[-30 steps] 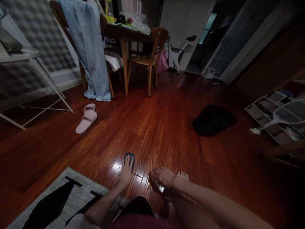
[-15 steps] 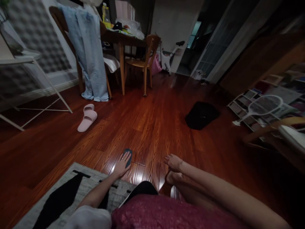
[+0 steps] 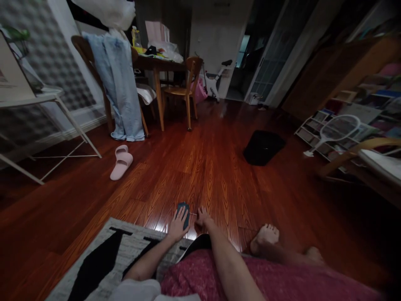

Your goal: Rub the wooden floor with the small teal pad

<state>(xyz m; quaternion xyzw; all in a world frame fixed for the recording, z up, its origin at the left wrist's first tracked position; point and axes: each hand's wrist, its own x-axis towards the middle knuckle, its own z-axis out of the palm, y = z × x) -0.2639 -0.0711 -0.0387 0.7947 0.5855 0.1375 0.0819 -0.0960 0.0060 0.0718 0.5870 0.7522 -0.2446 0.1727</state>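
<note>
A small, flat, dark teal piece (image 3: 184,207) lies on the wooden floor; whether it is a cloth or a pad I cannot tell. My left hand (image 3: 178,223) rests flat on it, fingers stretched out and apart, covering part of it. Just to the right, my right hand (image 3: 203,216) is low at the floor with its fingers spread and nothing seen in them. Part of its palm is hidden from view.
A grey and black rug (image 3: 115,246) lies at the front left. Further off are a pink slipper (image 3: 121,165), a black box-like object (image 3: 265,147), a wooden chair (image 3: 188,92) and jeans (image 3: 117,88) over another chair. A bare foot (image 3: 266,237) is at right.
My right hand has moved left, close to my left hand. The bare foot has shifted right, away from the hands. My left hand stays on the teal piece, and the view has turned slightly.
</note>
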